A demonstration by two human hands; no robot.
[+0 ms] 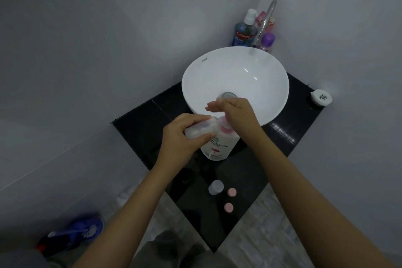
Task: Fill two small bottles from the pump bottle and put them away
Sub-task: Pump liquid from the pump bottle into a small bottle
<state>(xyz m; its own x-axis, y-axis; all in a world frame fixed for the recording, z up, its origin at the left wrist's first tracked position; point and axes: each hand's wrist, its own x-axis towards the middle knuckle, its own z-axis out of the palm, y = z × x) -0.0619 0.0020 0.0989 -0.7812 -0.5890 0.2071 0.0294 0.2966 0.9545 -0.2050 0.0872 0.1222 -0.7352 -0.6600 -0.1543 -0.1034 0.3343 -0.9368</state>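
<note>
On the black countertop [139, 124], before the white vessel basin [195, 76], we list: one white pump bottle [219, 148] with pink pump head [226, 129], upright, just below the basin's near rim. Our right hand [237, 111] lies over the pump, fingers loosely together, hiding the nozzle. Our left hand [182, 137] is closed around a small translucent bottle [201, 129], tilted, its mouth at the pump head. Nearer us: a second small clear bottle [216, 187], uncapped, with two pink caps [231, 192] [228, 207] just beside it. Behind the basin: chrome faucet [266, 19], Colgate mouthwash [244, 32], purple-capped bottle [267, 41]. Far right corner: white round container [321, 97]. Floor, left: blue slipper [82, 233].
</note>
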